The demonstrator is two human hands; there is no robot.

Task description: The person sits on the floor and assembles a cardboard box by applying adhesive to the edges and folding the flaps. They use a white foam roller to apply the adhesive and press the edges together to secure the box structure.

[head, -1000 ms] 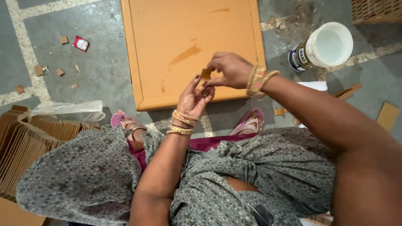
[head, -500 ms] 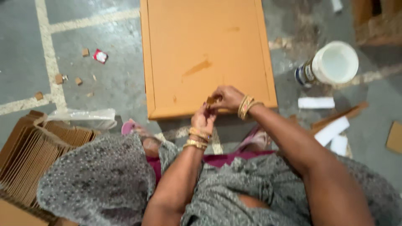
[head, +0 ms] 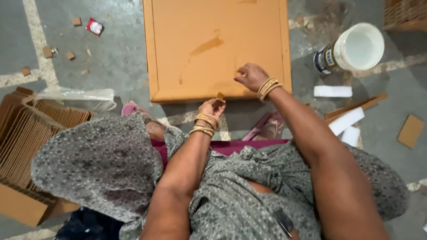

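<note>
A large orange board (head: 200, 26) lies flat on the grey floor in front of me. My left hand (head: 212, 108) pinches a small brown cardboard piece (head: 219, 96) just at the board's near edge. My right hand (head: 251, 76) hovers over the board's near right part with its fingers loosely curled and nothing in them. Both wrists wear gold bangles. My knees, under grey patterned cloth, fill the lower half of the view.
A white plastic tub (head: 356, 49) stands on the floor at the right. White strips (head: 332, 91) and cardboard scraps (head: 410, 130) lie near it. A stack of folded cardboard (head: 26, 133) and a clear plastic bag (head: 75, 94) sit at the left. Small brown bits (head: 47, 52) dot the floor.
The hands were together on the small piece; now my right hand has let go and moved right over the board, while the left keeps the piece at the board's edge.
</note>
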